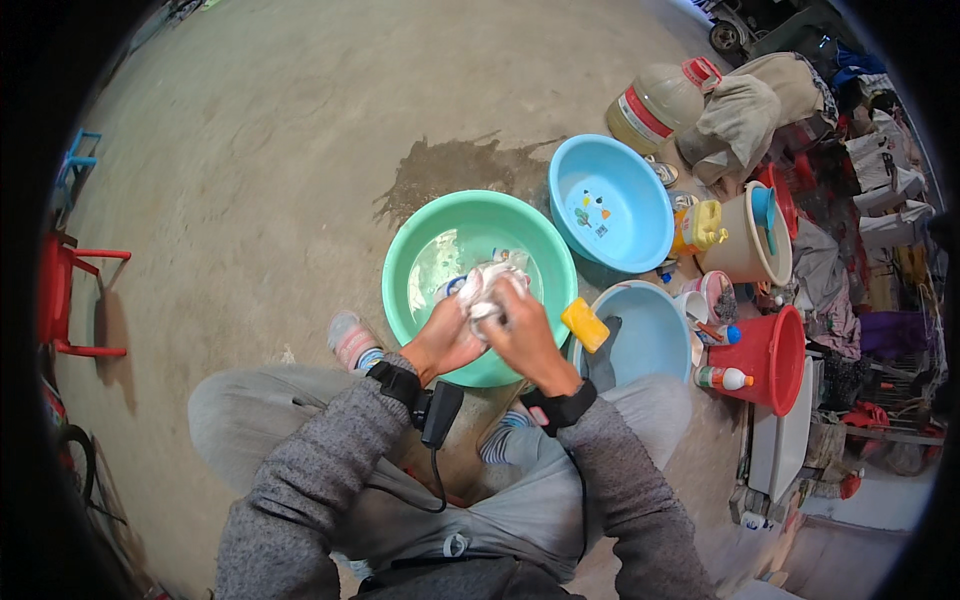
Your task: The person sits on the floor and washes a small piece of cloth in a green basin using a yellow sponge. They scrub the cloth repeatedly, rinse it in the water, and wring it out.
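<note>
Over the green basin point(400, 262), a bunched white cloth point(490, 281) is squeezed between my two hands. My left hand point(449, 338) grips it from the left, with its fingers partly hidden by the fabric. Closed over the cloth from the right is my right hand point(524, 338). Water lies in the basin beneath them, and some printed pattern shows there. A yellow block point(585, 325), soap or sponge, rests by the rim of the pale blue basin point(655, 325), to the right of my right hand. Dark fabric point(601, 352) lies inside that basin.
A brighter blue basin point(630, 235) stands beyond, beside a wet patch point(450, 172). A large bottle point(650, 105), yellow jug point(699, 228), beige bucket point(742, 240) and red bucket point(770, 365) line the right side. A red chair point(62, 295) stands far left.
</note>
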A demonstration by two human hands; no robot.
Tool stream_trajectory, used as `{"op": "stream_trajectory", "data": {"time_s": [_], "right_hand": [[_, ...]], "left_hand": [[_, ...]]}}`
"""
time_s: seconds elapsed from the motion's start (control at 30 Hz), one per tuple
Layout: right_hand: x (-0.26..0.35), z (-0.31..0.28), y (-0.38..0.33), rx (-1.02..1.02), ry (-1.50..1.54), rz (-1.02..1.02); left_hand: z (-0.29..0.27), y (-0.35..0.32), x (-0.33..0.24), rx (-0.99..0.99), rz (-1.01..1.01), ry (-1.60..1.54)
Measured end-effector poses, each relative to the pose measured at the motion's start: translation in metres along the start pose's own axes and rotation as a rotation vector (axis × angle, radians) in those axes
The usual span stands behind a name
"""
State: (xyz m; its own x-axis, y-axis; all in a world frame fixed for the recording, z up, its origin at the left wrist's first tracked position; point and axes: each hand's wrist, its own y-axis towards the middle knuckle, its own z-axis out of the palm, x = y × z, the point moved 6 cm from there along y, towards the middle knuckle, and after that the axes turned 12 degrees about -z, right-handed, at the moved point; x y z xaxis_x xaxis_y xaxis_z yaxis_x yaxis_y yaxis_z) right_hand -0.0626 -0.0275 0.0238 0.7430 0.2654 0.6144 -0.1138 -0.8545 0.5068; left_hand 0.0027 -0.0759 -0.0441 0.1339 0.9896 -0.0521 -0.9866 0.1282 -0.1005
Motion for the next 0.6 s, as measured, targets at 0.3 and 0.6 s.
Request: {"op": "stream_trajectory", "data": {"time_s": [0.3, 0.6], "right_hand": [[-0.003, 0.004, -0.006, 0.067, -0.035, -0.001], [-0.006, -0.003, -0.005, -0.044, -0.099, 0.114]], "left_hand": [[0.0, -0.002, 0.001, -0.141, 0.021, 0.128], [-0.008, -0.001, 0.002, -0.186, 0.002, 0.089]]}}
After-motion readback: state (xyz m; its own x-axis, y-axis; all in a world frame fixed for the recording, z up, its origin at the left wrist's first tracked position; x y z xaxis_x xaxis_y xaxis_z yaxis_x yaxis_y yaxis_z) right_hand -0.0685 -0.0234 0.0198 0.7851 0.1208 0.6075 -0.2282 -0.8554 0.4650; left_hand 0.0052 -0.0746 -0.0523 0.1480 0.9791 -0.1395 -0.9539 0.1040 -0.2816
